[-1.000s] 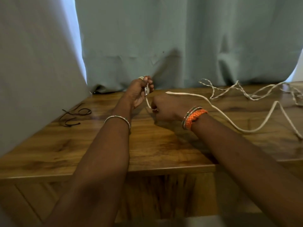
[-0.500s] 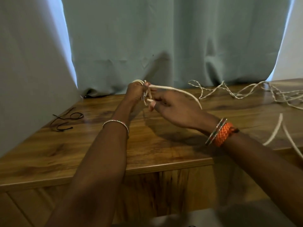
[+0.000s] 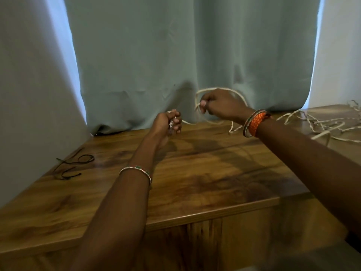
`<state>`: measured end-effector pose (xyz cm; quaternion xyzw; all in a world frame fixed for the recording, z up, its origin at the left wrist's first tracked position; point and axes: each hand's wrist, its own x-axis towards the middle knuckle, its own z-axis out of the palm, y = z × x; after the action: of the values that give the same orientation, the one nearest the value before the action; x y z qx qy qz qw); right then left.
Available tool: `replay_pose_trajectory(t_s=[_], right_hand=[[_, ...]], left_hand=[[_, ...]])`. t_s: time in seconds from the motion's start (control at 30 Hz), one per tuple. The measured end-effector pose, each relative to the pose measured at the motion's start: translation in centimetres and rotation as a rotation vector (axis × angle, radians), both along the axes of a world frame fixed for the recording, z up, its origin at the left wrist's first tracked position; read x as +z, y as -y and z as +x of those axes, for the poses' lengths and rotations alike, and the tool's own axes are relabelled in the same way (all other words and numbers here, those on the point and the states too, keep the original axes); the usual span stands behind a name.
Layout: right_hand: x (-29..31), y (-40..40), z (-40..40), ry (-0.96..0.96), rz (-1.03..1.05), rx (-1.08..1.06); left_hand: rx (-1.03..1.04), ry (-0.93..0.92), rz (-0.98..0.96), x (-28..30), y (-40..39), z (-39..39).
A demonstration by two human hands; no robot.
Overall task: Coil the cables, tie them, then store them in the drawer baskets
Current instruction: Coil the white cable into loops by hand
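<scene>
Now both hands' fingers (image 3: 203,104) pinch white cable (image 3: 239,95).

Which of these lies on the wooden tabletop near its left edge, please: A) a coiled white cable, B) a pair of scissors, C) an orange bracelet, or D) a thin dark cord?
D: a thin dark cord lies loose by the left edge of the tabletop, away from both hands.

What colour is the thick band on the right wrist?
Orange: a braided orange wristband beside thin metal bangles. The head view, the only one, shows it.
</scene>
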<state>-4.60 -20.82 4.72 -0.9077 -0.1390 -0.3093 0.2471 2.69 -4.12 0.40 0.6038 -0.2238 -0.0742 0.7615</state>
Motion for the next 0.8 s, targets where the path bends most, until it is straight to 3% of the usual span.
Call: replay_pose_trajectory(t_s=[0.1,0.2,0.57,0.7,0.8], right_hand=[[-1.4,-1.8,-1.2,-0.344,-0.249,0.119],[-2.1,-3.8,-1.5,-0.472,-0.252,0.256],[-1.8,-3.9,-0.3,-0.262,0.244,0.258],[-1.9,-4.2,-0.2,-0.229,0.292,0.278],[-1.6,-4.1,0.1,-0.178,0.201,0.196]], left_hand=[[0.043,-0.051,-0.083,0.0,0.5,-0.2],[-0.011,-0.051,0.027,-0.5,0.8,-0.9],[-0.007,-0.009,0.09,-0.4,0.9,-0.7],[-0.007,-0.014,0.1,-0.2,0.5,-0.9],[0.033,0.024,0.185,-0.4,0.3,-0.8]])
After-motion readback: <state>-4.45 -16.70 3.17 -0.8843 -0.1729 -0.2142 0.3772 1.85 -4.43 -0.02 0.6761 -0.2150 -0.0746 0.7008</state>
